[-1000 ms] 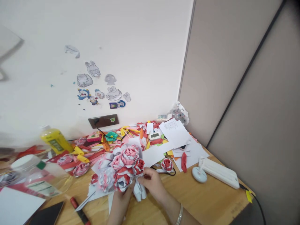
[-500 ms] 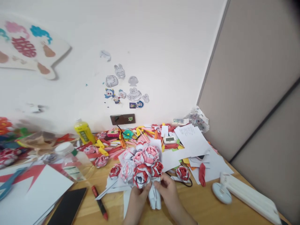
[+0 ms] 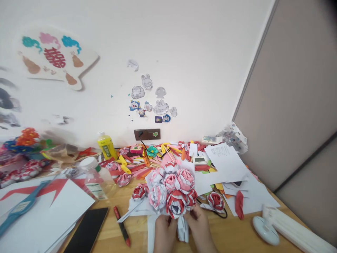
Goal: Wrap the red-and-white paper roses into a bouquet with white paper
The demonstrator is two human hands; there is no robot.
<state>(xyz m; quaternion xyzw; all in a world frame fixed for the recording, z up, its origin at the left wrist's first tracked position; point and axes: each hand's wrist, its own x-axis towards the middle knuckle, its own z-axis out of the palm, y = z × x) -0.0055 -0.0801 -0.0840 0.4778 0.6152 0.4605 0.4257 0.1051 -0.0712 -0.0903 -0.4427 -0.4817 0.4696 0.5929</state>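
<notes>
1. My left hand [image 3: 165, 232] and right hand [image 3: 199, 225] are gripping the bouquet [image 3: 172, 189] from both sides, just beneath its blooms.
2. Crinkled paper petals are curling into tight round roses, pink, red and white, and a pale folded paper wrap [image 3: 183, 230] is hanging down between my hands.
3. I'm holding it all over the wood-grained bench [image 3: 231, 235], in front of tangled bright paper strips [image 3: 139, 172].
4. To the left, a slim red-and-black marker [image 3: 121, 226] is lying near a flat dark slab [image 3: 86, 230].
5. To the right, a loose rose [image 3: 216, 201] is resting beside a cable [image 3: 223, 215].

The view has swung left, bringing the whole fan-shaped decoration [image 3: 58, 58] into sight
</notes>
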